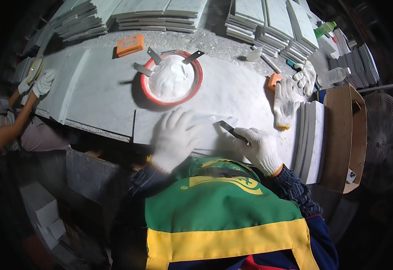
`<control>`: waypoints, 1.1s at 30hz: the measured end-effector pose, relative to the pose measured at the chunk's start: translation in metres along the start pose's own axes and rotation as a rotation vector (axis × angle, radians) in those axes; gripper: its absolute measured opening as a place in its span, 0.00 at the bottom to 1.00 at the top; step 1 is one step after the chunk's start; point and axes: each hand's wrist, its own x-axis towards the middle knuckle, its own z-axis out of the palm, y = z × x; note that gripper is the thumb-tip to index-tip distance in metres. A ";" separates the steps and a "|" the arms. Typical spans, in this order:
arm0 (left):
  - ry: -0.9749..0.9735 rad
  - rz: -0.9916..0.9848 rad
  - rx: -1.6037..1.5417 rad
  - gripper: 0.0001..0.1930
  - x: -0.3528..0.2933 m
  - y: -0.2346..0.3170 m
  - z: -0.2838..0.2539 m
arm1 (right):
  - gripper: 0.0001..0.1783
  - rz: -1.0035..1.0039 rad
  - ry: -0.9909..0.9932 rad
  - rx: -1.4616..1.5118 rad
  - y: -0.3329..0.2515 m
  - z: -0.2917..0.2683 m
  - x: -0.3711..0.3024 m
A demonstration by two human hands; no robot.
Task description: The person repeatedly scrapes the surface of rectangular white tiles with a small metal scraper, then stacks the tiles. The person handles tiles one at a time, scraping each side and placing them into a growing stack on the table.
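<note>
A white marble tile (144, 126) with grey veins lies flat at the near edge of the worktop. Over its middle my left hand (177, 137), in a white knit glove, is spread with nothing in it; motion blurs the fingers a little. My gloved right hand (260, 149) grips a putty knife (225, 127), its metal blade pointing up and left over the tile's right part. Beyond the tile stands a red-rimmed bowl (199, 81) heaped with white paste (171, 78). Several metal blades (154, 56) stick out over the bowl's rim.
Tile stacks (160, 15) line the back, with more tiles (311, 139) upright at right. Orange blocks (130, 45), spare gloves (286, 103) and a clear bottle (334, 76) lie about. At right are a cardboard box (340, 135) and a fan (379, 141). A co-worker's gloved hand (43, 84) works at left.
</note>
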 end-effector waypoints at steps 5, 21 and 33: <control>-0.032 0.015 0.039 0.27 0.019 0.000 0.003 | 0.14 0.034 0.014 0.045 0.000 0.000 -0.009; 0.061 -0.149 0.031 0.30 0.010 -0.003 0.010 | 0.15 -0.052 0.043 0.018 -0.020 0.001 0.016; 0.108 -0.171 0.004 0.29 0.010 -0.001 0.011 | 0.15 -0.099 -0.045 -0.096 -0.007 -0.002 0.004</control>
